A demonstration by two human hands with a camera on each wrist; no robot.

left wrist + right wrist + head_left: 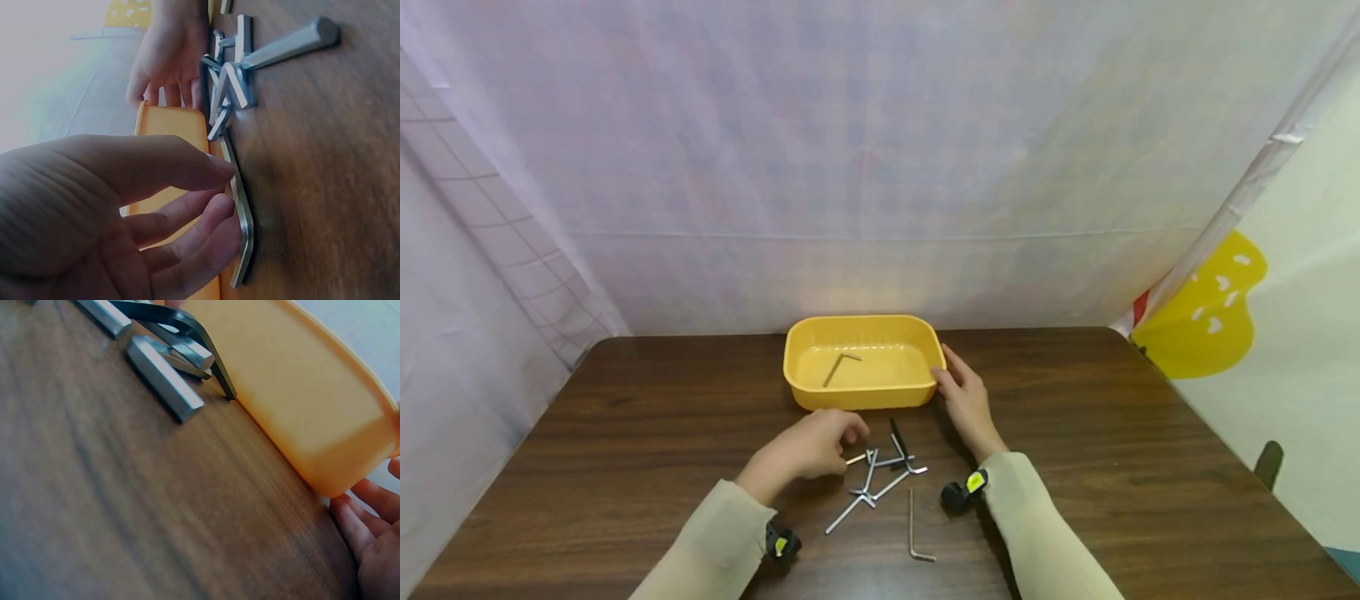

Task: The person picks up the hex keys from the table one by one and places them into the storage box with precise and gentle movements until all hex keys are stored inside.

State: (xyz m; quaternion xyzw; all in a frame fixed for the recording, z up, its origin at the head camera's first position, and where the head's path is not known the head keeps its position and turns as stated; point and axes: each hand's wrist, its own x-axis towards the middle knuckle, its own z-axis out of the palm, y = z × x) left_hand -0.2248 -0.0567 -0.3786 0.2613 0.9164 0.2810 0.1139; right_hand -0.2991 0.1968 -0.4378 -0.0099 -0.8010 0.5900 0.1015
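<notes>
A gold-toned hex key (245, 215) lies on the table in front of the yellow bin. My left hand (812, 447) is over it, thumb and fingers loosely bent. In the left wrist view the left fingertips (222, 206) come right to the key's edge, with nothing seen between them. My right hand (967, 406) holds the right end of the yellow bin (865, 398), the thumb at its rim and fingers along its outer wall. Inside the bin rests one hex key (832, 370).
Several silver hex keys (891, 484) and a black one (898, 437) lie in a loose heap in front of the bin. Apart from them, nearer me, is another L-shaped key (912, 525). Behind the wooden table (662, 433) hangs a pale curtain (850, 167).
</notes>
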